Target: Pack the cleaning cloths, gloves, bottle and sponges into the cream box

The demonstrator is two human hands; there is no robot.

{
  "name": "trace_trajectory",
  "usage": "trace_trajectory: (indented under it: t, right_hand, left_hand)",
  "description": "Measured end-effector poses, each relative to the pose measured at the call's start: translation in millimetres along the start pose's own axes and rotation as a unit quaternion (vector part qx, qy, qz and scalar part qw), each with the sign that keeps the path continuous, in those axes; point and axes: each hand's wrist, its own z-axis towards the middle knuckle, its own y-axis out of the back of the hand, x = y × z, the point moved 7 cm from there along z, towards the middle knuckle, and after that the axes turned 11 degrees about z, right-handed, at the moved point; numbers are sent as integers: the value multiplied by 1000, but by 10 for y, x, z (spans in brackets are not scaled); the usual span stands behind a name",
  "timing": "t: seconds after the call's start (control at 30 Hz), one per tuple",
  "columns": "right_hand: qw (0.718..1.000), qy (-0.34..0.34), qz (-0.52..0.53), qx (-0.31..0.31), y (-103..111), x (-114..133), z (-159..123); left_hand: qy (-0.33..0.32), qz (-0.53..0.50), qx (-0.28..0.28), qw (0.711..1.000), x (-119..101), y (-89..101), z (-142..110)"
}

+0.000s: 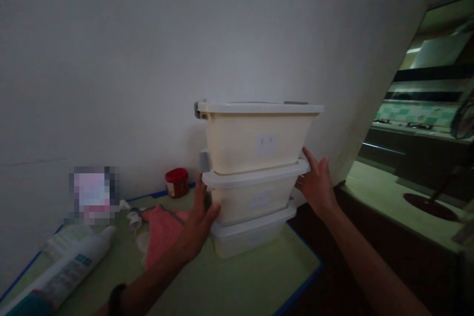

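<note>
Three lidded storage bins stand stacked at the table's right part: a top bin (pixel 237 138), a middle bin (pixel 235 205) and a bottom bin (pixel 240 244). They are cream-white, with pale lids; grey latches show on the left of the upper two, and small paper labels on their fronts. My left hand (pixel 198 222) is at the left side of the middle bin, its thumb toward the front face. My right hand (pixel 318 187) is at the right end of the same bin, some fingers tucked under its lid rim and the index finger stretched up beside the top bin.
On the table (pixel 255 281), edged with blue tape, lie a pink cloth (pixel 161 232) and a white spray can or bottle (pixel 77 266). A red-lidded jar (pixel 177 182) stands by the wall (pixel 148 59). At right, a doorway opens onto a kitchen counter (pixel 407 148).
</note>
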Motion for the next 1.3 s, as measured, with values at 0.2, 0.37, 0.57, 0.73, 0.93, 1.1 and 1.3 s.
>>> trace_trajectory:
  t: [0.2,0.37,0.57,0.73,0.93,1.1,1.3]
  right_hand:
    - [997,4,-57,-50,48,-602,-102]
    - [991,7,-98,-91,63,-785,91]
    - [991,33,-120,-44,-109,-917,542]
    - [991,18,-127,-34,-284,-1072,897]
    - [991,-13,-127,-44,-439,-1238,1230]
    - [991,-16,-127,-46,-515,-1328,1397]
    - [989,-13,-135,-55,-519,-1414,1504]
  left_hand:
    - [-16,119,3,993,249,-156,-42]
    - [0,103,-15,995,356,-167,216]
    - [-23,109,-37,993,500,-174,550]
    - [-31,129,-63,989,616,-142,792]
    - [-47,129,-89,987,774,-95,1039]
    - [-42,114,-104,987,903,-44,1199]
    - [-31,105,-111,988,989,-25,1303]
